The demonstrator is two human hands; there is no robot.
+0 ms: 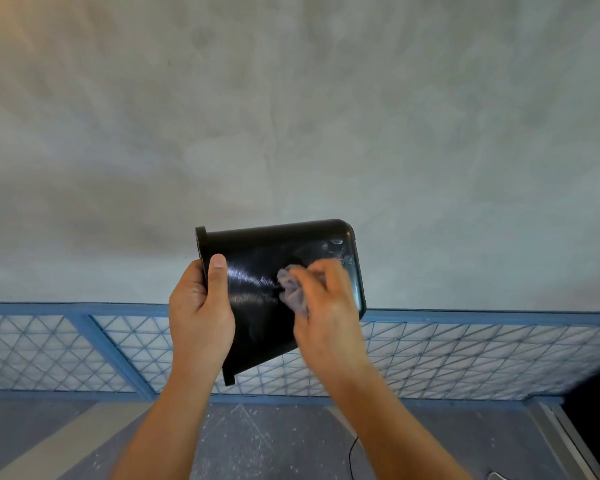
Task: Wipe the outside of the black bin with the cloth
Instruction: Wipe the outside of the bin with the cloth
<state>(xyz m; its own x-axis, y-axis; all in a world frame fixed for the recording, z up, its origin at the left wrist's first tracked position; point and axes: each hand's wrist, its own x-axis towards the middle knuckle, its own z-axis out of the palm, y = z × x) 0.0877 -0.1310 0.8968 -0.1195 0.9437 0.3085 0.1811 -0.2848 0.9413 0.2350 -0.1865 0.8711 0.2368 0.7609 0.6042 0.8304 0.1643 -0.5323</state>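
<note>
The black bin (260, 268) is held up in the air on its side, its rim to the left and its rounded base to the right. My left hand (200, 313) grips the rim end, thumb lying across the outer wall. My right hand (326, 306) presses a crumpled grey cloth (291, 289) against the glossy side wall near the middle. The hand is blurred. Pale smears show on the wall near the base at the upper right. The bin's opening is hidden from me.
A grey plastered wall (291, 116) fills the view ahead. Below runs a blue-framed mesh panel (465, 348). The speckled floor (274, 445) lies beneath, with a thin black cable (352, 455) and a dark object (596, 417) at the lower right.
</note>
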